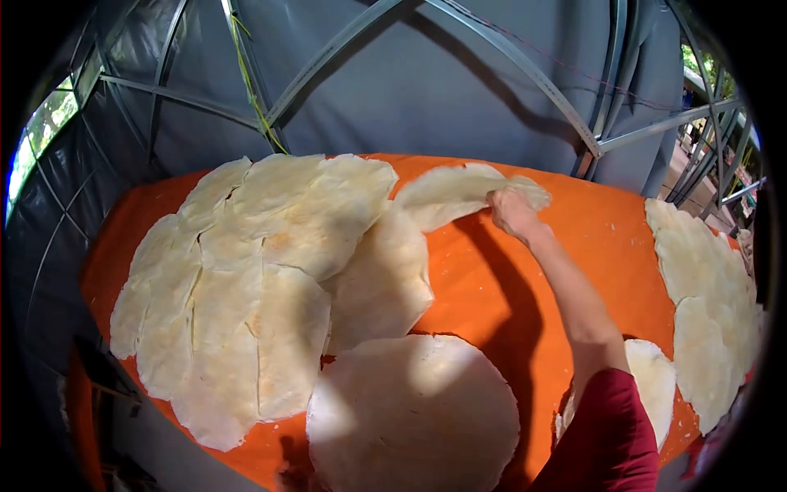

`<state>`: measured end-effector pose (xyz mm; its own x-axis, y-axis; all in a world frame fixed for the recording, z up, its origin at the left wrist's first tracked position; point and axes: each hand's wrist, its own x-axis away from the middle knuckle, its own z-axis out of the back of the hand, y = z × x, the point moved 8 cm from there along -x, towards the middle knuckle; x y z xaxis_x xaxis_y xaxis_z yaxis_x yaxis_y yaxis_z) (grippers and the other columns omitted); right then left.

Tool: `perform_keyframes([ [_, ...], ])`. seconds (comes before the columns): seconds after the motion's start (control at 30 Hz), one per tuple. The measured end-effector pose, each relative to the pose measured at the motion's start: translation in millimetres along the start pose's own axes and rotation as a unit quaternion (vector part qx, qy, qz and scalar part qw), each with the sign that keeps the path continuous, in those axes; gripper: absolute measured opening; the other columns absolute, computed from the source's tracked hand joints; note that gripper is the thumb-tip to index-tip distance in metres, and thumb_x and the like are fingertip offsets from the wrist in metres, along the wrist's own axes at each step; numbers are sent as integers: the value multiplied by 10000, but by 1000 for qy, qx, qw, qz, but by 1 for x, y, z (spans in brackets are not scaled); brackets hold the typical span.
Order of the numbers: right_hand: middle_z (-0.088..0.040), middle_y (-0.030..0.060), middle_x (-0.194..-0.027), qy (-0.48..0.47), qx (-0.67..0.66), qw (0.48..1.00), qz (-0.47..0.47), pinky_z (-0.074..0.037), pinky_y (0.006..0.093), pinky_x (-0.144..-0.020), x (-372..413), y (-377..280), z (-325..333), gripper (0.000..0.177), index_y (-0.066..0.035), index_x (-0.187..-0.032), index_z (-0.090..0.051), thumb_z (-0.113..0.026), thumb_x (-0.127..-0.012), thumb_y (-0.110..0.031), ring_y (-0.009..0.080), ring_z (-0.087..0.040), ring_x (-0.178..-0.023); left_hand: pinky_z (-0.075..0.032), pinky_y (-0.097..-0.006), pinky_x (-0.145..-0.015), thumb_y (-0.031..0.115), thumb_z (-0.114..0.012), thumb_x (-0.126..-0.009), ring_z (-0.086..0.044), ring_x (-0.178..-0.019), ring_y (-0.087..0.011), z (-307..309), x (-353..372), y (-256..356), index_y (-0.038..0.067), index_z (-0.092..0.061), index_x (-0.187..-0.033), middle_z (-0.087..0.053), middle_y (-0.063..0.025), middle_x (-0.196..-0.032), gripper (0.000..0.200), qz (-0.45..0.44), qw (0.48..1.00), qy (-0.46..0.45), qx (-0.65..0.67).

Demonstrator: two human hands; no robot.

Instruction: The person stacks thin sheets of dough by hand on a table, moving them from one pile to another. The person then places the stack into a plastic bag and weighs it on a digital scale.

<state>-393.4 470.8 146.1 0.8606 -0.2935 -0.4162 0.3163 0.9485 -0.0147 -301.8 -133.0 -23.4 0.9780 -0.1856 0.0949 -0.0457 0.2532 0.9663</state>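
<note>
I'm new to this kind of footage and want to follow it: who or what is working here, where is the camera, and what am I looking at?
There is no machine here: a person works with bare hands. The single picture comes from a camera on their head, looking forward and down, with dark, curved edges.

The right hand, at the end of a dark red sleeve, grips a thin pale sheet near the far edge of the orange surface. The left hand is not in view.

Similar sheets, perhaps flatbread, overlap on the left. A large round one lies nearest the camera, and more sheets lie at the right. Behind are grey fabric and metal struts.
</note>
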Motion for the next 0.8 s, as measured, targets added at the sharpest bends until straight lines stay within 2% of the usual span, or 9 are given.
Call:
perform_keyframes([
  [0.03,-553,197,-623,-20,5,1000,13,-447,414,-579,19,-25,38,44,-24,-618,-571,-536,-600,-43,359,-547,-626,-478,-286,-696,54,-614,-746,-554,-824,-161,-6,-7,24,-34,-482,-1054,-556,-106,-957,346,-39,997,8,72],
  [0.1,-542,199,-642,-160,-30,986,38,-451,376,-561,77,-69,72,92,-11,-693,-569,-523,-614,-13,326,-541,-598,-474,-329,-761,63,-607,-751,-543,-894,-202,-65,-18,66,-59,-453,-1096,-552,-121,-990,397,-49,983,-155,86],
  [0.13,-563,193,-675,-210,-71,973,59,-453,359,-582,112,-83,71,106,-11,-710,-577,-524,-618,-16,314,-550,-619,-466,-351,-797,74,-541,-793,-543,-960,-281,-104,-10,75,-15,-424,-1139,-534,-161,-1047,376,166,934,-228,219],
  [0.2,-600,180,-769,-317,-185,923,114,-454,332,-621,184,-113,58,185,-9,-838,-583,-552,-670,-78,276,-572,-686,-410,-427,-882,128,-536,-822,-479,-1064,-304,-179,-1,73,33,-346,-1221,-431,-149,-1214,451,191,825,-393,358],
  [0.27,-619,161,-872,-469,-314,821,86,-451,317,-662,249,-137,44,420,7,-1074,-498,-592,-742,-232,229,-584,-788,-380,-435,-914,164,-519,-839,-442,-1107,-295,-244,4,75,54,-330,-1234,-447,-126,-1189,452,278,729,-454,430],
  [0.33,-578,174,-1023,-611,-321,723,47,-449,294,-759,297,-148,28,848,38,-1292,-243,-596,-731,-491,214,-562,-914,-408,-426,-876,117,-494,-850,-483,-1045,-230,-288,1,67,45,-404,-1167,-493,-93,-1118,338,307,766,-420,377],
  [0.47,-476,194,-1137,-296,-374,876,-74,-438,284,-845,295,-125,35,808,25,-1251,-330,-711,-663,-376,217,-522,-948,-417,-392,-869,68,-459,-855,-490,-1029,-204,-309,1,73,36,-413,-1164,-502,-86,-1109,314,203,777,-482,351],
  [0.57,-506,154,-1077,-216,-541,789,-196,-461,288,-799,298,-125,31,789,17,-1232,-354,-765,-621,-267,186,-525,-942,-414,-388,-875,56,-456,-853,-489,-1033,-201,-308,1,102,35,-405,-1178,-505,-84,-1106,331,151,764,-519,352],
  [0.8,-584,114,-841,-50,-612,738,-279,-477,265,-656,321,-124,4,431,38,-1013,-506,-709,-686,-156,162,-574,-759,-406,-328,-852,41,-504,-829,-504,-984,-171,-310,3,93,12,-440,-1144,-524,-81,-1072,323,159,756,-512,374],
])
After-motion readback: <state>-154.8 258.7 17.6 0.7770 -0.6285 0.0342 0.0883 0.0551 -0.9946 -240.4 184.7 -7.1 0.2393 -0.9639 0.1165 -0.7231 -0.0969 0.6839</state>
